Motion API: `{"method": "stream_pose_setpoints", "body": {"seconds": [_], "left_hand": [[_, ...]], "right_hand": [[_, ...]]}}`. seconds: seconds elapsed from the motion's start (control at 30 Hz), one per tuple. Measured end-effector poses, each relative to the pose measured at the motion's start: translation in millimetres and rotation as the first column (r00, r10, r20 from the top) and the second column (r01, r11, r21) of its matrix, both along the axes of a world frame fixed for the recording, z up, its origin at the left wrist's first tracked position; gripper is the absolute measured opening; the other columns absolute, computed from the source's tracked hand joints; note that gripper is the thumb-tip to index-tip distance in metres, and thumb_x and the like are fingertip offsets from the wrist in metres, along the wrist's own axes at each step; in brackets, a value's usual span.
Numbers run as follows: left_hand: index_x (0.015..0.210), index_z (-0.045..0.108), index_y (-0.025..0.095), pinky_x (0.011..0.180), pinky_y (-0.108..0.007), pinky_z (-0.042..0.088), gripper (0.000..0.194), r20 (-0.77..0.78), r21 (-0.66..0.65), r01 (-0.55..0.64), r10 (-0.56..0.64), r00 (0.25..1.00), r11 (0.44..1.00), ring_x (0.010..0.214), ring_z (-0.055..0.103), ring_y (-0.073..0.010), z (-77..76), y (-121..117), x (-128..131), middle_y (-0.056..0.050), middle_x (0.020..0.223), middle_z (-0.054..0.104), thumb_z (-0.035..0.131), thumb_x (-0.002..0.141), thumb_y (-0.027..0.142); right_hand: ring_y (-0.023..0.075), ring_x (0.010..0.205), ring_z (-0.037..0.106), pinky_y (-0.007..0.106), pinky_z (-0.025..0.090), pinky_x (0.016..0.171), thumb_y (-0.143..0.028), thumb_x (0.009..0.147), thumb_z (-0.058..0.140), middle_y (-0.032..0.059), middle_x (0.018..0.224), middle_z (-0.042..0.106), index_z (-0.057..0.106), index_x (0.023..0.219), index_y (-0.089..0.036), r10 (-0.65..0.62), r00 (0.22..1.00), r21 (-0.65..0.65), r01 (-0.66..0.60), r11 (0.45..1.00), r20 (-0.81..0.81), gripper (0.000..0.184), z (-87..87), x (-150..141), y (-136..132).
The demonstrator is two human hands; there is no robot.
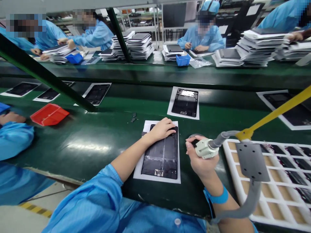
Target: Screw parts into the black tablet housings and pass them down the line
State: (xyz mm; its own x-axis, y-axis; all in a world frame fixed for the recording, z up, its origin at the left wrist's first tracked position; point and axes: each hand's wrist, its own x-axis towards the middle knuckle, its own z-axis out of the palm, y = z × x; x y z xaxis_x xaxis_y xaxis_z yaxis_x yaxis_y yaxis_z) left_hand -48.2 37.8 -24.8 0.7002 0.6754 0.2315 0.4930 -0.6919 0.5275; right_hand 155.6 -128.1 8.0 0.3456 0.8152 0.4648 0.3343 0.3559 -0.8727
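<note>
An opened black tablet housing [161, 152] lies on a white sheet [138, 173] in front of me, its inner parts facing up. My left hand [163, 130] rests over the far end of the housing, fingers stretched out and slightly bent; it hides what lies beneath. To the right of the sheet, my right hand [202, 161] is wrapped around a white electric screwdriver [206, 149] with a grey cable [224, 138]. Its tip, pointing left and away, is not clearly visible. Just beyond that hand, a round dish rim [195, 135] shows in part.
A white divided tray [229, 168] of small black parts stands right, beneath a yellow strap [279, 108] and grey bracket [252, 161]. Another opened tablet [186, 102] lies beyond. Small black pieces [133, 117] and a red bin [50, 114] are left. Co-workers sit nearby.
</note>
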Motion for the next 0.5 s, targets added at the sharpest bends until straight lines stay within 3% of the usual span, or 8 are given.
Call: {"method": "stream_pose_setpoints", "body": {"seconds": [0.5], "left_hand": [[0.115, 0.093, 0.025, 0.104, -0.044, 0.056, 0.015, 0.047, -0.083, -0.184, 0.188, 0.981, 0.98, 0.109, 0.065, -0.0279, -4.4, -6.6, 12.2, -0.009, 0.109, 0.076, 0.08, 0.107, 0.025]], "right_hand": [[0.024, 0.09, 0.081, 0.046, 0.074, 0.08, -0.038, 0.1, 0.085, 0.0051, 0.107, 0.083, 0.07, 0.126, -0.028, 0.031, 0.999, -0.038, -0.03, 0.999, 0.031, 0.032, -3.1, 4.9, -5.2]]}}
